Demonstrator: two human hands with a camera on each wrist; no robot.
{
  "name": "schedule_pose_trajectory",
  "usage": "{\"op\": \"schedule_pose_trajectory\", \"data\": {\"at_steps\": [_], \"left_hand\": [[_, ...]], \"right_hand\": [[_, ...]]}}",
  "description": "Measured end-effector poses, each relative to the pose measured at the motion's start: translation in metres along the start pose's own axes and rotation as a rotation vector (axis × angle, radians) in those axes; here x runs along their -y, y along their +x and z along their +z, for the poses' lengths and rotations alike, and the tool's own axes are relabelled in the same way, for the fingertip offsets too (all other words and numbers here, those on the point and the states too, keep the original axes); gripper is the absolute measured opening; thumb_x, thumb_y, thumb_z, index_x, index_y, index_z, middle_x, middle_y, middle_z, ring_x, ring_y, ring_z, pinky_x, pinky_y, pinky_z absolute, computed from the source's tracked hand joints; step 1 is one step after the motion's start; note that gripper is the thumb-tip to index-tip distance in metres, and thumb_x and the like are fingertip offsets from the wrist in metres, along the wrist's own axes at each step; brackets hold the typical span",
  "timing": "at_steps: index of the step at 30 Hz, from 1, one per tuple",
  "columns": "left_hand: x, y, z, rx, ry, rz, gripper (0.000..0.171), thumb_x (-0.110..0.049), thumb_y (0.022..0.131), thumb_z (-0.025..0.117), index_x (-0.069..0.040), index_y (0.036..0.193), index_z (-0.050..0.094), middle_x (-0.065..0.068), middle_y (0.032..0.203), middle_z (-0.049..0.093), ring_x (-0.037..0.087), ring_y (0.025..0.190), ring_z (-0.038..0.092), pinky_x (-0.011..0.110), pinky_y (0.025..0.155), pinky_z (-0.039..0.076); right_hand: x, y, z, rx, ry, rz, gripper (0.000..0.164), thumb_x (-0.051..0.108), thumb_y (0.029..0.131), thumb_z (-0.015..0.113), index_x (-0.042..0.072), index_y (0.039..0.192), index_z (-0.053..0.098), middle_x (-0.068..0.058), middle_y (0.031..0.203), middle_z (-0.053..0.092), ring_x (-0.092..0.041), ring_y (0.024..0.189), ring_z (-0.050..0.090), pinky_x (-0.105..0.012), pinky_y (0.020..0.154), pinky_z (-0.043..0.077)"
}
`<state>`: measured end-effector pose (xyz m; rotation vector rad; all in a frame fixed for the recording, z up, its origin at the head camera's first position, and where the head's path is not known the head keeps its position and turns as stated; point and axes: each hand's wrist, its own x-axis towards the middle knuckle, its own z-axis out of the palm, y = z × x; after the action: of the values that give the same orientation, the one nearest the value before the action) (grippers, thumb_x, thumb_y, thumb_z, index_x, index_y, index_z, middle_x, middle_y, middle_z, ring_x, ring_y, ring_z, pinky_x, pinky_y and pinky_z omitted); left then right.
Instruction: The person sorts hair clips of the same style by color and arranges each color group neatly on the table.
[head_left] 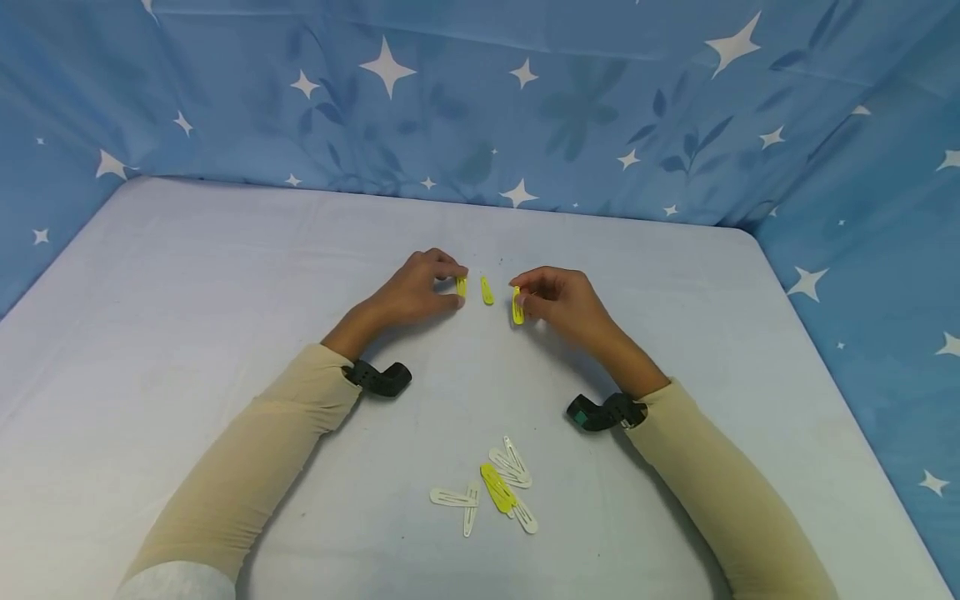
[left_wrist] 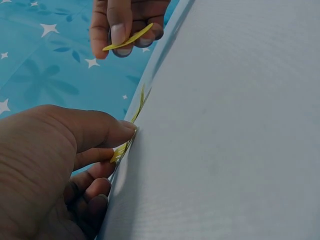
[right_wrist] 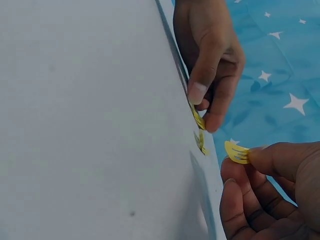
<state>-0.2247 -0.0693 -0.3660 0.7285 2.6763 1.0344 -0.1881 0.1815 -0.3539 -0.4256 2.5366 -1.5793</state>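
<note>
Between the thumb and index finger of my left hand (head_left: 422, 287) is a yellow snap hair clip (head_left: 461, 287), pinched by its two ends close to the tabletop. A second yellow hair clip (head_left: 487, 291) lies alone on the cloth, just right of that hand. My right hand (head_left: 562, 302) pinches another yellow hair clip (head_left: 517, 307) between thumb and fingertips. In the right wrist view this held clip (right_wrist: 236, 152) appears raised off the table, its slotted face showing. Both hands are near the far side of the table.
Nearer the person, a loose group holds several white hair clips (head_left: 453, 497) and yellow clip pieces (head_left: 497, 488), some overlapping. White cloth covers the table (head_left: 225, 275). A blue star-patterned curtain (head_left: 465, 100) hangs behind its far edge and along the right side.
</note>
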Motion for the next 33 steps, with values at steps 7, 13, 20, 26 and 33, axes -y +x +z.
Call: {"op": "schedule_pose_trajectory", "data": {"at_steps": [7, 13, 20, 26, 33], "left_hand": [[0.0, 0.0, -0.001, 0.001, -0.008, 0.011, 0.046, -0.018, 0.09, 0.068, -0.006, 0.134, 0.06, 0.015, 0.133, 0.048, 0.031, 0.126, 0.04, 0.044, 0.104, 0.033], [0.0, 0.001, -0.001, 0.007, -0.012, 0.008, 0.045, -0.018, 0.09, 0.068, -0.006, 0.133, 0.06, 0.014, 0.132, 0.049, 0.031, 0.125, 0.04, 0.044, 0.104, 0.033], [-0.001, 0.0, -0.001, 0.002, -0.016, -0.006, 0.045, -0.017, 0.09, 0.068, -0.006, 0.133, 0.06, 0.015, 0.132, 0.049, 0.031, 0.125, 0.04, 0.044, 0.104, 0.032], [0.001, 0.001, -0.001, 0.002, -0.015, -0.004, 0.045, -0.016, 0.09, 0.068, -0.005, 0.133, 0.06, 0.014, 0.131, 0.049, 0.03, 0.124, 0.041, 0.043, 0.104, 0.033], [0.002, 0.002, -0.001, 0.0, -0.005, 0.007, 0.045, -0.018, 0.09, 0.068, -0.006, 0.132, 0.061, 0.013, 0.13, 0.051, 0.029, 0.123, 0.042, 0.042, 0.103, 0.034]], "right_hand": [[0.0, 0.017, 0.003, -0.024, -0.021, -0.002, 0.022, 0.003, 0.09, 0.067, -0.002, 0.111, 0.069, -0.011, 0.096, 0.066, -0.022, 0.081, 0.058, -0.026, 0.066, 0.048], [-0.002, 0.024, 0.007, -0.027, -0.062, 0.008, 0.021, 0.002, 0.091, 0.064, -0.001, 0.111, 0.069, -0.012, 0.095, 0.065, -0.022, 0.079, 0.058, -0.026, 0.064, 0.048], [-0.005, 0.032, 0.008, -0.042, -0.141, 0.019, 0.02, 0.001, 0.09, 0.064, 0.0, 0.109, 0.07, -0.012, 0.092, 0.065, -0.021, 0.076, 0.057, -0.026, 0.062, 0.047], [-0.004, 0.039, 0.009, -0.019, -0.22, 0.053, 0.023, 0.002, 0.09, 0.062, 0.002, 0.111, 0.07, -0.01, 0.093, 0.064, -0.021, 0.08, 0.059, -0.03, 0.067, 0.049], [0.002, 0.043, 0.009, -0.021, -0.295, 0.132, 0.023, 0.006, 0.089, 0.062, 0.005, 0.11, 0.071, -0.009, 0.093, 0.063, -0.021, 0.08, 0.055, -0.029, 0.065, 0.044]]}}
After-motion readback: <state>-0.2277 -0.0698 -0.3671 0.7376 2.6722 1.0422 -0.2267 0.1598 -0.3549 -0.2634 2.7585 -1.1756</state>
